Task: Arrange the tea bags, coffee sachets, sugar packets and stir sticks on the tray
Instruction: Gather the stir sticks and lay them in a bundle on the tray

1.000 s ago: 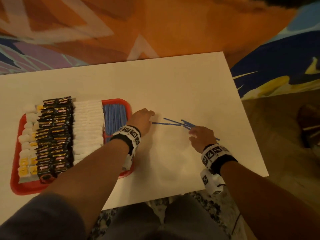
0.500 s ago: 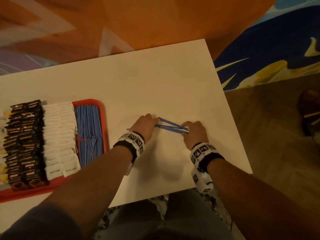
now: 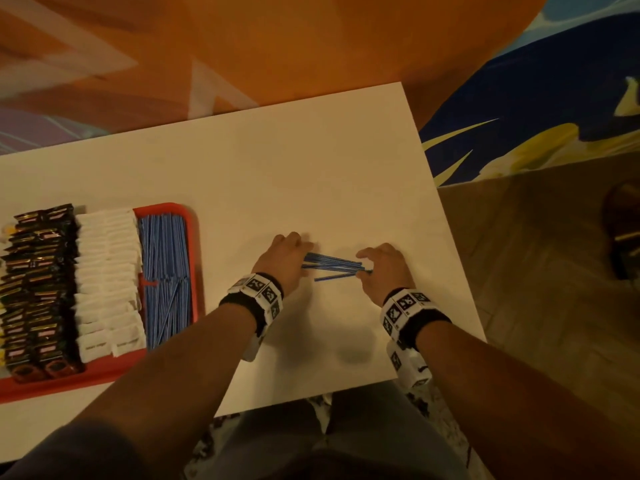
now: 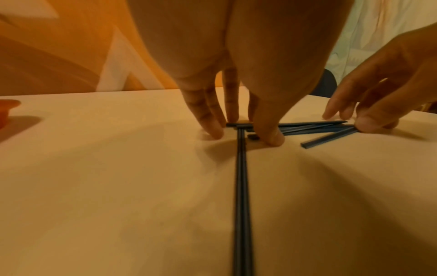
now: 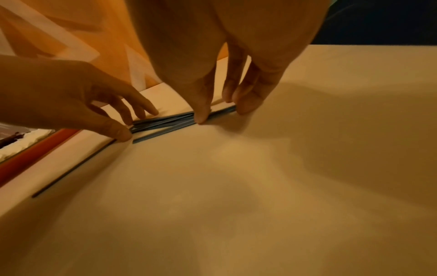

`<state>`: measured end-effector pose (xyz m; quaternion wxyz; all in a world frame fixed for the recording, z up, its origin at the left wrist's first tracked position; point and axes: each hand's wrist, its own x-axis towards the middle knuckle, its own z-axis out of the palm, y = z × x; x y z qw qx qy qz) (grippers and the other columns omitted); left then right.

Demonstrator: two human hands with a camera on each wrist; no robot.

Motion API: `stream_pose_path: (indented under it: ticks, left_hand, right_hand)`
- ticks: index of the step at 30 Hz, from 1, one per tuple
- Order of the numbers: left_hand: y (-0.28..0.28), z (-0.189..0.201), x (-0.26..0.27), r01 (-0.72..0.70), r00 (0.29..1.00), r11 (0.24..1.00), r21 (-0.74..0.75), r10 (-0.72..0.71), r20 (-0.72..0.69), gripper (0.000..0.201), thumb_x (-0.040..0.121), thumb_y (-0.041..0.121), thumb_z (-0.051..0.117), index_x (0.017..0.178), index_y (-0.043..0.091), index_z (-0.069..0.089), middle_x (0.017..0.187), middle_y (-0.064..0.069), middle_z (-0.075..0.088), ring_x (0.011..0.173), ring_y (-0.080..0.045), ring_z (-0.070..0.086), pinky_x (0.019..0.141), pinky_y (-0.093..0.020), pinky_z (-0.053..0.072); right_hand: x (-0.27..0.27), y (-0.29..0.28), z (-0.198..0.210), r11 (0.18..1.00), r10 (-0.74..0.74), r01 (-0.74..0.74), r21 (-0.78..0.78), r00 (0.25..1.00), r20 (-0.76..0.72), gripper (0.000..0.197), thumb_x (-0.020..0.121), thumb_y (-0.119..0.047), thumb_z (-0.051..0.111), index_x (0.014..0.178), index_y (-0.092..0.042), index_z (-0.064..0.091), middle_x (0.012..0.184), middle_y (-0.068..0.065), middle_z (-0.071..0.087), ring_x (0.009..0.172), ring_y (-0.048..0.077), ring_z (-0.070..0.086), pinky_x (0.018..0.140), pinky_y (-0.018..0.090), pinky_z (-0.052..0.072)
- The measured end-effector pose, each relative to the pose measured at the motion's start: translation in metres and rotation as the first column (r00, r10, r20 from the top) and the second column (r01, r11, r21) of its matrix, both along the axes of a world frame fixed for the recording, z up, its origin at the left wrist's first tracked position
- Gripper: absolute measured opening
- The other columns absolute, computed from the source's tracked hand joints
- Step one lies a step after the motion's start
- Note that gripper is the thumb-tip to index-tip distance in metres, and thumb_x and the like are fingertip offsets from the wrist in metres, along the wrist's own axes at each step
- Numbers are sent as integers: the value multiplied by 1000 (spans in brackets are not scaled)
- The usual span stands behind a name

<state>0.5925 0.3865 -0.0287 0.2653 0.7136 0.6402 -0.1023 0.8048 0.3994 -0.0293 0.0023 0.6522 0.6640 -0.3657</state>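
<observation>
Fingers first: the left hand (image 3: 282,259) has its fingertips (image 4: 216,131) and thumb planted on the white table (image 3: 311,161), bracketing one end of a small bunch of loose blue stir sticks (image 3: 332,265); the right hand (image 3: 384,268) pinches the other end between thumb and fingers (image 5: 246,104). Both hands are curled lightly round the bunch, which lies flat, not lifted. One stick (image 3: 334,277) lies askew just beside the bunch, and another (image 4: 241,186) runs back under the left wrist. Judged step: gathering the last loose sticks. The next move calls for squaring the ends, drawing in the strays, then carrying the lot left to the red tray (image 3: 194,258). Count: roughly six to eight loose sticks, not exactly countable. The tray holds a dense row of blue stir sticks (image 3: 166,278), a column of white packets (image 3: 109,282) and dark sachets (image 3: 38,289), too many to count.
</observation>
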Motion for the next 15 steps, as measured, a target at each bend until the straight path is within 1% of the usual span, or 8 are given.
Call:
stream_pose_path:
  ticks: [2,4,7,9,10,12,13,15]
  left_hand:
    - [-3,0,8,10,1000,1000,-2,-10,25,48,97,8,54,144,14,47,134,-9,47,120,-29,45,101,-39,43]
    - [-8,1,15,-2,998,1000,-8,2,60,44,97,5,52,140,13,52,130,-10,50,116,-30,48,99,-37,42]
    - [-16,4,13,-134,983,991,25,129,134,46,94,4,52,140,11,52,132,-12,48,118,-32,48,101,-38,43]
    - [-24,10,5,-282,955,958,43,276,109,48,94,13,57,141,12,48,133,-11,46,121,-31,45,100,-41,45]
    - [-29,13,3,-352,934,936,16,350,74,49,94,22,61,139,13,47,131,-9,46,121,-30,45,98,-42,46]
    - [-42,16,2,-442,895,891,-106,445,15,56,88,36,69,134,15,45,127,-8,49,117,-31,49,95,-44,48]
    - [-48,15,4,-461,884,873,-162,467,4,58,86,39,71,131,15,44,124,-9,51,113,-32,53,93,-43,49]
    - [-59,12,10,-488,866,850,-197,499,8,50,86,37,71,122,14,46,119,-11,56,106,-32,56,86,-39,49]
  right_hand:
    - [-3,0,-1,999,32,-32,0,999,-9,23,93,-18,62,115,-22,68,113,3,54,106,21,53,87,28,45]
    - [-8,0,-3,998,58,-58,23,998,7,17,94,-19,61,108,-21,70,107,2,55,103,21,54,79,23,39]
    - [-12,2,-3,998,52,-52,29,999,-9,14,94,-19,62,104,-20,72,104,2,56,102,21,54,78,23,39]
    - [-11,4,-3,997,80,-80,21,997,-6,15,94,-19,61,106,-20,71,107,3,57,106,21,53,83,27,43]
    - [-10,4,-3,995,101,-101,22,995,7,17,95,-20,61,108,-21,70,109,2,58,109,21,51,86,29,44]
    - [-9,4,-3,991,131,-132,36,991,27,18,96,-21,59,111,-22,69,112,1,58,114,20,46,88,31,44]
    - [-9,3,-3,989,144,-145,41,989,33,19,96,-22,58,112,-23,68,112,0,57,115,19,45,87,31,43]
    - [-12,3,-2,983,176,-179,44,983,60,16,97,-24,57,109,-24,67,110,-1,56,113,19,45,82,29,41]
